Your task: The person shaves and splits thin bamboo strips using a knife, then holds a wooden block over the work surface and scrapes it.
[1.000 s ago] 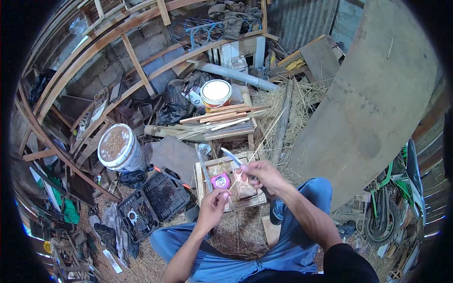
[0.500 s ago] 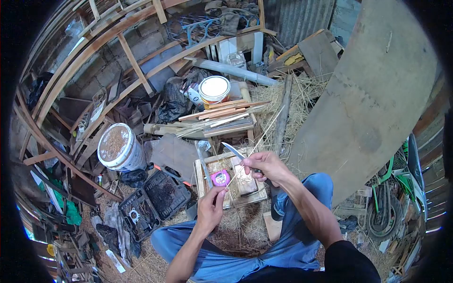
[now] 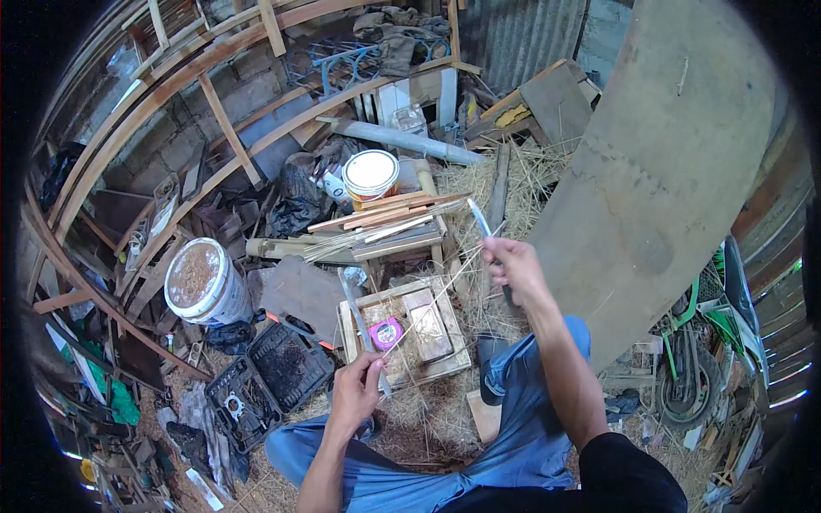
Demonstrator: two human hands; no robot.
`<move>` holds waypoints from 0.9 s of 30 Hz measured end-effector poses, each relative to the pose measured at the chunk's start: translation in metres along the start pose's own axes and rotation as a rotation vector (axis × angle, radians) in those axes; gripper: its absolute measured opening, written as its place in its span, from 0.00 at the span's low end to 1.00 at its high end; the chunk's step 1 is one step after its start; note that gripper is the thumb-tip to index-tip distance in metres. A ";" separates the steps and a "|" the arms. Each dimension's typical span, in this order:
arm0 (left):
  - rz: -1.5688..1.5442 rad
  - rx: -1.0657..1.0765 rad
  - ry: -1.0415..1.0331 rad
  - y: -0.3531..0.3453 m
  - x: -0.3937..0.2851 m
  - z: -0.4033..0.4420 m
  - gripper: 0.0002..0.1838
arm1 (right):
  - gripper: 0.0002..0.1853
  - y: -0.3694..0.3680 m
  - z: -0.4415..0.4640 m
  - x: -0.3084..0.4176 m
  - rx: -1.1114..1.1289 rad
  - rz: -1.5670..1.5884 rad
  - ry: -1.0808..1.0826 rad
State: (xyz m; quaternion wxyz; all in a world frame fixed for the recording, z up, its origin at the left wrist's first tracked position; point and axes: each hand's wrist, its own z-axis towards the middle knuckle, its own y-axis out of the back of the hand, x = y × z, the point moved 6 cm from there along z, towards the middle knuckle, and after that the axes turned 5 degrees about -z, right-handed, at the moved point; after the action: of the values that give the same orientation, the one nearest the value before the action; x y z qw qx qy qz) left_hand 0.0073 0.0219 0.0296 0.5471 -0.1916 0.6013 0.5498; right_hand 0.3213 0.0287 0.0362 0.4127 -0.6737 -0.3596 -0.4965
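Note:
My left hand point(image 3: 354, 392) pinches the near end of a thin bamboo strip point(image 3: 421, 315), which slants up and away to the right. In my right hand point(image 3: 518, 270) is a knife point(image 3: 479, 217), its blade pointing up and forward and its dark handle inside my closed fingers. The strip's far end runs close to the right hand; whether it touches the blade I cannot tell. Beneath the strip lies a low wooden frame point(image 3: 457, 352) holding a pink tape measure point(image 3: 386, 333) and a wooden block point(image 3: 427, 325). A long metal blade point(image 3: 354, 308) rests across its left side.
Ahead, a small wooden stand point(image 3: 398, 246) bears strips and slats, with a lidded bucket point(image 3: 370, 173) behind. At left are a sawdust-filled bucket point(image 3: 205, 278) and an open tool case point(image 3: 289, 363). A large board point(image 3: 658, 188) leans at right; straw covers the floor.
My right hand has moved right and forward with the knife, away from my left hand. The left hand still holds the strip, slightly lower and farther left; the whole view has shifted a little.

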 end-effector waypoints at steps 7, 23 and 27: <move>-0.027 0.069 0.100 -0.008 0.008 0.003 0.06 | 0.13 -0.060 -0.027 -0.029 0.331 -0.073 -0.105; -0.166 0.136 0.113 -0.011 0.014 -0.004 0.09 | 0.14 -0.041 -0.015 -0.028 0.155 -0.149 -0.156; -0.175 0.168 0.136 0.003 0.017 0.000 0.09 | 0.14 -0.007 0.001 -0.005 0.078 -0.026 -0.072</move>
State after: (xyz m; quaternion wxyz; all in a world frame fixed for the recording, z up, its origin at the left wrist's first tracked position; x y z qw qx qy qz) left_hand -0.0004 0.0288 0.0159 0.5651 -0.2336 0.6619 0.4336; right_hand 0.3141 0.0325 0.0325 0.4190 -0.6698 -0.4020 -0.4628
